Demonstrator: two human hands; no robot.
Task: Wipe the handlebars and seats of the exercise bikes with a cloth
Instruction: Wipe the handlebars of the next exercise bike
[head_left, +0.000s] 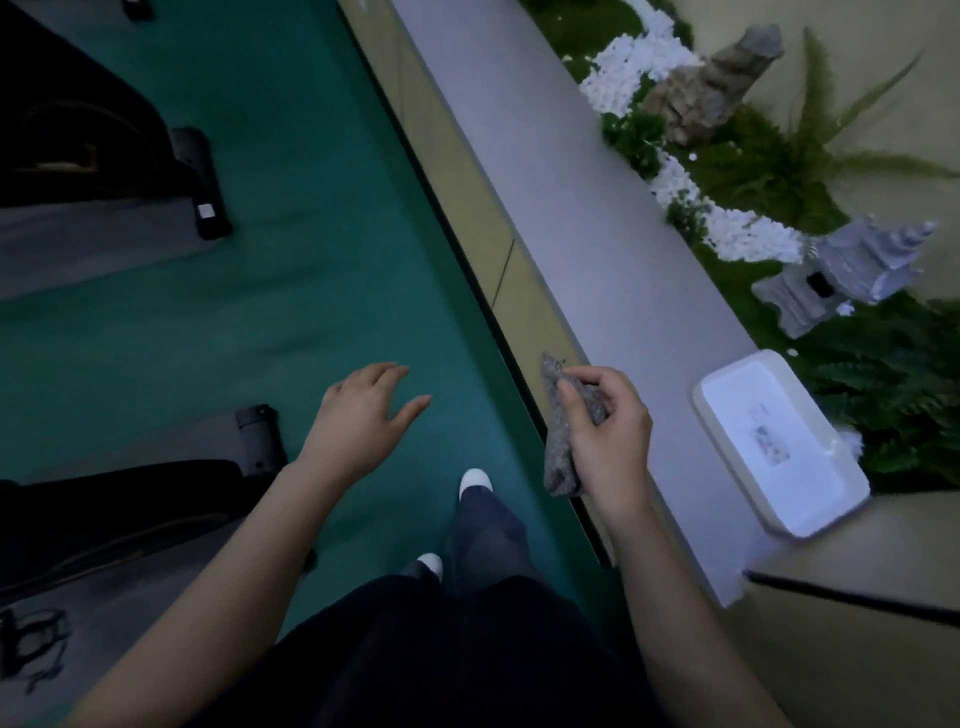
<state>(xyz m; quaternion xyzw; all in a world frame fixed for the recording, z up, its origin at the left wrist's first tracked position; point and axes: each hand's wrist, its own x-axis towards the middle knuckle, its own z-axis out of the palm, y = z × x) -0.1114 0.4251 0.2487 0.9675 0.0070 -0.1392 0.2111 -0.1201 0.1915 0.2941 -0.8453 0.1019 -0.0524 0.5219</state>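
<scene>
One grey cloth (560, 452) hangs at five o'clock, pinched in the right hand (610, 436); the left hand (363, 415) spreads empty at eight; two exercise bikes: far bike (78, 135) at ten, near bike (135, 499) at eight.

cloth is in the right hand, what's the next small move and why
Probably turn left toward the nearer bike and bring the cloth to it. The right hand grips the folded cloth near the ledge, touching no bike; the left hand is open and empty. Only the bikes' lower parts show at the left, with no handlebar or seat in view.
</scene>
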